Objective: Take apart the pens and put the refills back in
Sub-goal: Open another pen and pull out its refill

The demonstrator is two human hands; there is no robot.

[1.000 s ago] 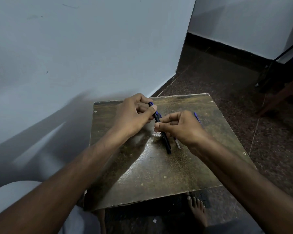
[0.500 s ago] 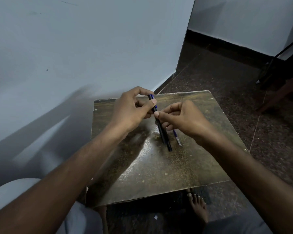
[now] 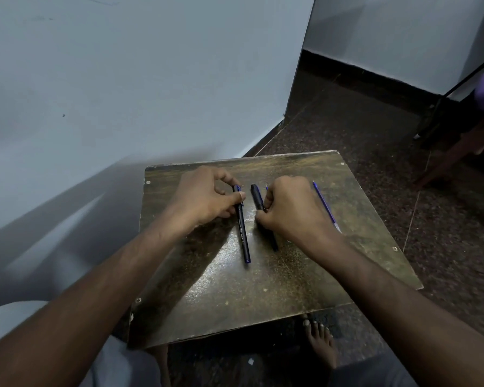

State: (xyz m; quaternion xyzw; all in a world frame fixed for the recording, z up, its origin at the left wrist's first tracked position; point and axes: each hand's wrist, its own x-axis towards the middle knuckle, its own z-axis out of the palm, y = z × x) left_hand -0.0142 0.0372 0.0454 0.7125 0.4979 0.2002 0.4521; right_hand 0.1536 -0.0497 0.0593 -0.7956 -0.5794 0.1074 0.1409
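— What does each hand have?
— Left hand (image 3: 207,198) pinches a black pen (image 3: 242,227) lying on the surface (image 3: 277,289); right hand (image 3: 291,210) curls round a second pen (image 3: 259,201). A blue refill (image 3: 325,206) lies just beside it.
— Best approach?
— Likely steady one barrel, twist straight, keep parts from rolling away.

A pale blue-grey wall (image 3: 129,79) fills the left, meeting a second wall (image 3: 397,32) with a dark skirting strip along its base. The floor (image 3: 361,127) is dark speckled stone (thin joint lines cross it). A worn, glossy brown table (image 3: 305,275) catches dim light.
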